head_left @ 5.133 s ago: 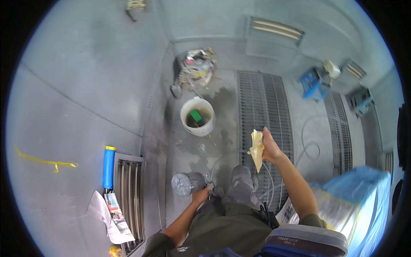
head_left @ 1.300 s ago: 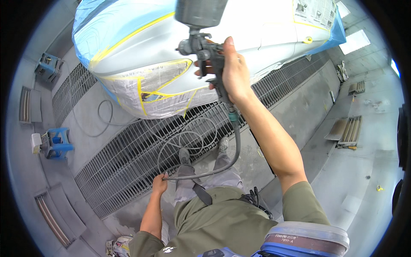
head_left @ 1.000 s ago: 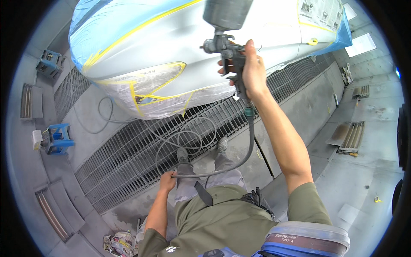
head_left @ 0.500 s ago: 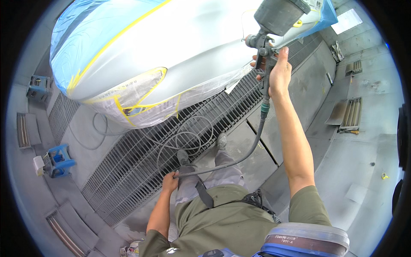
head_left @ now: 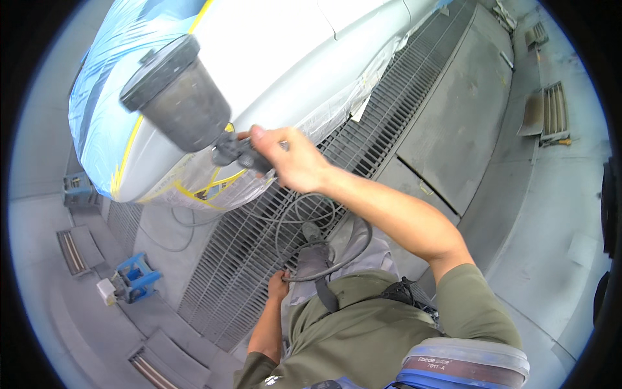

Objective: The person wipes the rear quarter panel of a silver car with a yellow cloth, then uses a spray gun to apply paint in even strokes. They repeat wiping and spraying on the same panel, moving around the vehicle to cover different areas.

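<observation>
My right hand (head_left: 295,155) is wrapped round the handle of a dark spray gun (head_left: 246,157). A large grey paint cup (head_left: 184,104) sits on the gun, tilted toward the upper left in front of the car body. The white-grey car body (head_left: 278,65) lies just beyond the gun. Blue plastic film (head_left: 97,117), yellow tape and printed masking paper (head_left: 191,175) cover parts of it. Low beside my leg, my left hand (head_left: 278,285) is closed on the grey air hose (head_left: 346,259), which loops up toward the gun. The trigger is hidden behind my fingers.
Metal floor grating (head_left: 220,285) runs diagonally under the car and my feet. Loose coils of hose (head_left: 304,217) lie on it. Blue stools (head_left: 139,279) stand at the left. Vents (head_left: 555,113) line the right side. A respirator filter (head_left: 460,366) shows at the bottom.
My right hand has swung the spray gun from the upper right to the left, and its cup now leans left. The hose bends more tightly. The whole view has also shifted.
</observation>
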Demonstrator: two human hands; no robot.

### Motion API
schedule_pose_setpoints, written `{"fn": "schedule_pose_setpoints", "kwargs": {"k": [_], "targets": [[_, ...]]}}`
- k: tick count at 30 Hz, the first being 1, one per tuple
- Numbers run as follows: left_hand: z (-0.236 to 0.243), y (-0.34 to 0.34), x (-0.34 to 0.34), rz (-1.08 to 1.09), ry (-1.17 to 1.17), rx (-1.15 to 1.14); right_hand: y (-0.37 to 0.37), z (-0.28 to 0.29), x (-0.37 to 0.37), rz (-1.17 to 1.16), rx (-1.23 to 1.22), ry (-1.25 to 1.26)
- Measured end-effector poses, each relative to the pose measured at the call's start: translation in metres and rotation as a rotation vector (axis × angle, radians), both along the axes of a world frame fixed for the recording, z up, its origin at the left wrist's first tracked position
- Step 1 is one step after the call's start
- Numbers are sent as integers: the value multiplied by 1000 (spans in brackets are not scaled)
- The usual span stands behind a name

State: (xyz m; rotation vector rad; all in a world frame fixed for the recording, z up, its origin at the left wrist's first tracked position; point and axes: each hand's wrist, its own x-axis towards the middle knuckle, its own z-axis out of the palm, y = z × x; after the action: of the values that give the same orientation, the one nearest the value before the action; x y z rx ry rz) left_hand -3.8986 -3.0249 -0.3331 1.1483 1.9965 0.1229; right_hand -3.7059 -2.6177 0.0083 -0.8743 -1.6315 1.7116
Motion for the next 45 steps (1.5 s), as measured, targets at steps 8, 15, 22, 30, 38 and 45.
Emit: {"fn": "schedule_pose_setpoints", "kwargs": {"k": [8,15,22,30,38,45], "targets": [[19,59,27,-66,-10,-77,75,-29,140,-684,-12,-14],[27,105,46,-112,-64,-91,80,-42,200,-839,-49,144],[21,81,-23,-324,-48,-114,10,-46,152,-767,-35,215],[30,31,-90,-328,-2,-39,-55,-35,93,-736,-16,214],[27,40,-57,-295,-38,-8,-38,-15,75,-653,3,150],[40,58,-19,-233,-52,-51,11,-4,74,-554,41,108]]}}
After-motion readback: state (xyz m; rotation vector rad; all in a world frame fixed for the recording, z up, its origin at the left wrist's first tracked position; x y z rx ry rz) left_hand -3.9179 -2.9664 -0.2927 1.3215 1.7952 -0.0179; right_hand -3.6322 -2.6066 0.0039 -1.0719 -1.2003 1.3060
